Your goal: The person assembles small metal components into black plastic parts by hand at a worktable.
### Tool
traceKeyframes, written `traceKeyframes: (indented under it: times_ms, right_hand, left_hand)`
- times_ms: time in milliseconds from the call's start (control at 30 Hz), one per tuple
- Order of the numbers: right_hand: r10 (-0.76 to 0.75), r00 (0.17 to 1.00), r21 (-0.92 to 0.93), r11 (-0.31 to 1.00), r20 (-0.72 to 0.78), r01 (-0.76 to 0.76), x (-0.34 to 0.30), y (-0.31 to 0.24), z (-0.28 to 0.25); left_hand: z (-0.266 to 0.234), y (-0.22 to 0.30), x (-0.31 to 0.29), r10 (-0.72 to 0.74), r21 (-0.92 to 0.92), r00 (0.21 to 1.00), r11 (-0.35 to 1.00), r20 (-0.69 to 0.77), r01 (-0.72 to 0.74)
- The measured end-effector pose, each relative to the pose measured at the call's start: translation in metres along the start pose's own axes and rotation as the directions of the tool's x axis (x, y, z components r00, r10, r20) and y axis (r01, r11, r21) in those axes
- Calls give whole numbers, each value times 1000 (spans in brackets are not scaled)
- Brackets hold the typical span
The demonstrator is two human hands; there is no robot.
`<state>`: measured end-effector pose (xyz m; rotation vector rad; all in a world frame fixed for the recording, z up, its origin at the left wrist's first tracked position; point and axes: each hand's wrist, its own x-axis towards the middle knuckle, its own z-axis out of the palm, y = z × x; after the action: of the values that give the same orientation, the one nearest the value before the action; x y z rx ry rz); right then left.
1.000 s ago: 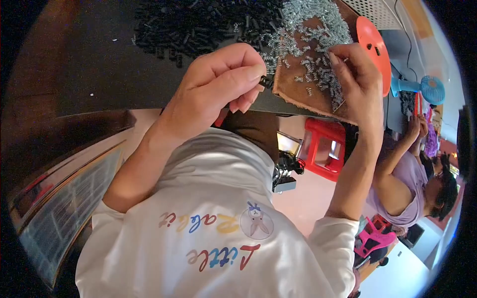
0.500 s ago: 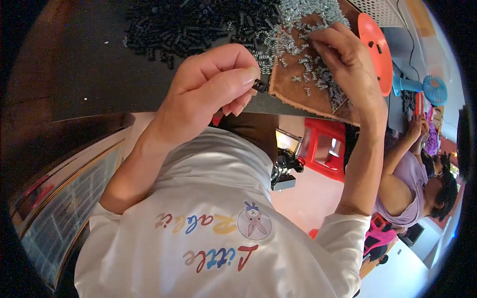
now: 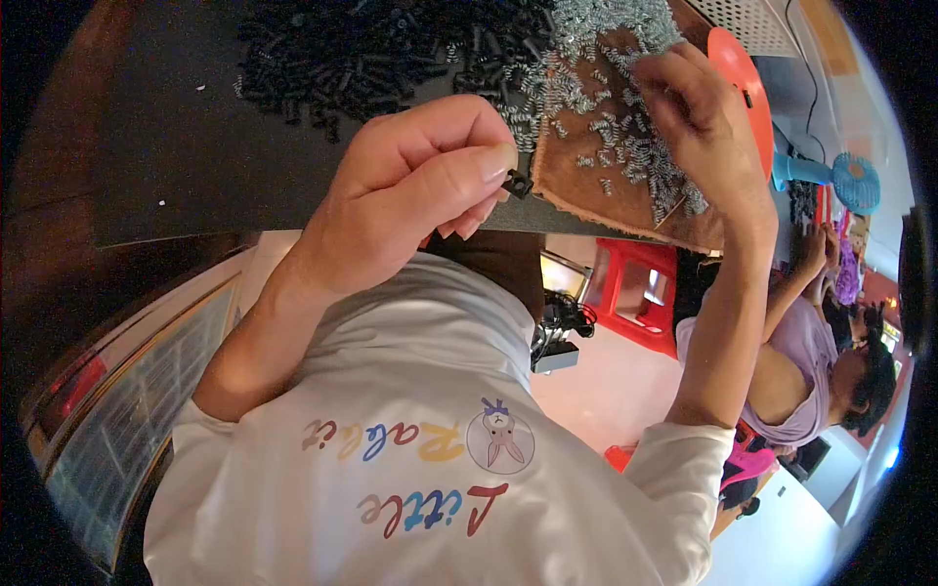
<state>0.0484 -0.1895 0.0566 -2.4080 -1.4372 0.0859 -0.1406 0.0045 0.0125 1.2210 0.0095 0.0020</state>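
Across the dark, flat worktop [image 3: 215,176], a heap of black tubular pieces [image 3: 342,59] runs off the top edge; brown, rough-edged cloth [image 3: 576,186] beside it. Right hand [image 3: 708,127], fingers curled, has reached farther out since a second ago, bringing work to the silvery coiled metal springs [image 3: 598,132]; motion-blurred, cannot tell if grasping one. Left hand [image 3: 415,186] stays pinched on a small black plastic-looking part [image 3: 519,184], half finger-hidden, by the cloth's corner.

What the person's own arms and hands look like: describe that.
The left hand and right hand are gloveless, with bare forearms. White sleeves end near the elbows, part of a white shirt with multicoloured lettering and a rabbit's head.
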Motion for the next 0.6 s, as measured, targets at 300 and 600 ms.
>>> traceKeyframes:
  times_ms: [300, 600]
  right_hand:
    - [-79, 996, -50, 996, -28, 78, 17, 7, 5]
    - [47, 995, 9, 999, -86, -46, 9, 26, -6]
  left_hand:
    - [0, -1, 2, 29, -37, 1000, 999, -1, -29]
    - [1, 1, -1, 52, 8, 999, 999, 11, -52]
